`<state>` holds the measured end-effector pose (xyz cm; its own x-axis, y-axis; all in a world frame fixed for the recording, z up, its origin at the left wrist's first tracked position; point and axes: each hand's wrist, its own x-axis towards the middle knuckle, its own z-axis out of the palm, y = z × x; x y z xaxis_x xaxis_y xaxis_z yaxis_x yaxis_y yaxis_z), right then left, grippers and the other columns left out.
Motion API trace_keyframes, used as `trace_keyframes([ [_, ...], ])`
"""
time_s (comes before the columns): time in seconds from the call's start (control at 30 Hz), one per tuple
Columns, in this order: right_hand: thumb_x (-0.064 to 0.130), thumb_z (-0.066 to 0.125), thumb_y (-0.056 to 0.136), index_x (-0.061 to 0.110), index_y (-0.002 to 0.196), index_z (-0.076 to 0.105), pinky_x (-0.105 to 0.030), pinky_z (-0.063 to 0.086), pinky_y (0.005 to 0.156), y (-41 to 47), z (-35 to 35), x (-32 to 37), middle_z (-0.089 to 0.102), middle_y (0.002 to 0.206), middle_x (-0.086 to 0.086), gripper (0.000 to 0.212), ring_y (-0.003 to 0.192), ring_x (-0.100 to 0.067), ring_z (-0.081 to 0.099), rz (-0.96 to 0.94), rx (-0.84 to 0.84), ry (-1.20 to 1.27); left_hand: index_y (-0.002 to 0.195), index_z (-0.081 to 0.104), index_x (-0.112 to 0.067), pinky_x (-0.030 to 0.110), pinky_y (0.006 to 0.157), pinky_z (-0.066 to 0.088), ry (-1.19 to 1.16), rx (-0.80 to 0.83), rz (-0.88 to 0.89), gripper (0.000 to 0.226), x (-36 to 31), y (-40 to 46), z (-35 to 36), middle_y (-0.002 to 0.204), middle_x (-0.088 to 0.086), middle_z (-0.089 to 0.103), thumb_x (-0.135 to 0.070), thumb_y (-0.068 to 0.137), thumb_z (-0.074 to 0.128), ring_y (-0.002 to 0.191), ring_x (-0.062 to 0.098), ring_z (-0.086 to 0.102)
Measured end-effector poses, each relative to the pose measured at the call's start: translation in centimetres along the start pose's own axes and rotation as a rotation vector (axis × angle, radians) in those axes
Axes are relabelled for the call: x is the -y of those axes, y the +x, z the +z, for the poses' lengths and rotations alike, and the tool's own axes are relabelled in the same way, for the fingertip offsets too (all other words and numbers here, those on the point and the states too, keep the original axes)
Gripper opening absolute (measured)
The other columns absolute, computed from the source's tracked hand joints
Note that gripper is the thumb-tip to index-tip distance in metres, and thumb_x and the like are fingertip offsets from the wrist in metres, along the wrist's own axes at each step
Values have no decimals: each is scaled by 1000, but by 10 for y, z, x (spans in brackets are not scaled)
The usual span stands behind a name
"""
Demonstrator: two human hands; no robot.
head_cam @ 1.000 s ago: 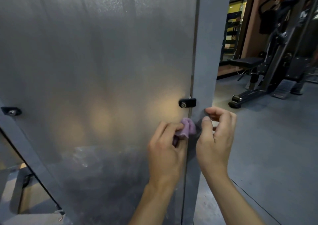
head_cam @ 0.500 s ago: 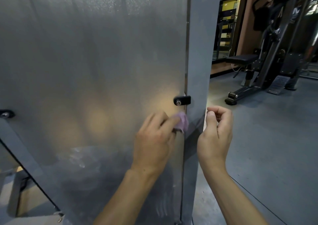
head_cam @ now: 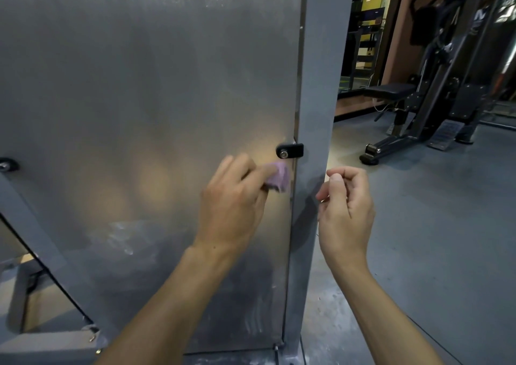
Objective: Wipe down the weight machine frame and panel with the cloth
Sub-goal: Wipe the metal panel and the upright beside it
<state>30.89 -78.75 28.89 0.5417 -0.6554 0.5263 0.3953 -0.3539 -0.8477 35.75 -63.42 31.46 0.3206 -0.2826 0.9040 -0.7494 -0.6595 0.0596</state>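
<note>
My left hand (head_cam: 234, 197) pinches a small purple cloth (head_cam: 279, 180) against the frosted panel (head_cam: 139, 99), just below a black clip (head_cam: 289, 150). My right hand (head_cam: 346, 211) hangs loosely curled, empty. I should press flat, skirting the clip, beside the grey frame (head_cam: 318, 85).

I log: cloth (head_cam: 279, 179), pale lilac. Panel (head_cam: 145, 90), frosted grey with a warm tan glow and whitish smears low down. Frame post (head_cam: 318, 85), matte blue-grey. Bracket (head_cam: 290, 150), black with a silver bolt. Floor (head_cam: 446, 225), grey-blue.
</note>
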Motion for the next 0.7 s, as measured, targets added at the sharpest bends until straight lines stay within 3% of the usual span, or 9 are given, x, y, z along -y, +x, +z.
trace_keyframes([
  [0.13, 18, 47, 106, 26, 94, 57, -42, 49, 63, -3, -2, 0, 61, 68, -1, 17, 64, -17, 58, -23, 24, -44, 91, 75, -13, 37, 50, 40, 32, 9, 20, 7, -3, -7, 10, 78, 3, 52, -11, 90, 68, 74, 21, 44],
  [0.27, 14, 46, 106, 22, 93, 58, -25, 42, 58, -7, -1, 0, 60, 63, 0, 19, 60, -13, 57, -34, 69, -56, 90, 70, -21, 35, 48, 45, 40, 285, 164, 7, 7, -73, 35, 83, 0, 54, -19, 85, 74, 81, 19, 48],
  [0.37, 15, 45, 107, 23, 92, 60, -23, 41, 56, -11, -2, 0, 60, 62, 2, 22, 58, -12, 57, -28, 99, -71, 92, 73, -23, 31, 50, 39, 54, 378, 236, 12, 11, -92, 41, 84, -3, 55, -24, 86, 63, 83, 17, 46],
  [0.5, 17, 44, 107, 22, 92, 60, -27, 43, 58, -12, -4, 2, 60, 58, 2, 22, 55, -12, 57, -26, 103, -76, 88, 71, -20, 39, 51, 47, 27, 224, 150, 5, 6, -48, 27, 81, 1, 55, -20, 88, 66, 78, 20, 46],
  [0.6, 18, 44, 107, 19, 94, 61, -32, 44, 60, -13, -4, 2, 60, 57, 1, 21, 55, -12, 57, -26, 116, -76, 90, 73, -12, 30, 57, 35, 53, 33, 71, 7, 1, -8, 13, 80, 4, 55, -11, 86, 67, 76, 21, 44],
  [0.7, 16, 45, 107, 19, 92, 60, -26, 42, 58, -15, -4, 2, 59, 56, 0, 22, 53, -10, 55, -26, 126, -71, 90, 72, -14, 33, 55, 40, 31, 88, 72, 8, 0, -22, 24, 81, 4, 55, -9, 84, 76, 76, 22, 46],
])
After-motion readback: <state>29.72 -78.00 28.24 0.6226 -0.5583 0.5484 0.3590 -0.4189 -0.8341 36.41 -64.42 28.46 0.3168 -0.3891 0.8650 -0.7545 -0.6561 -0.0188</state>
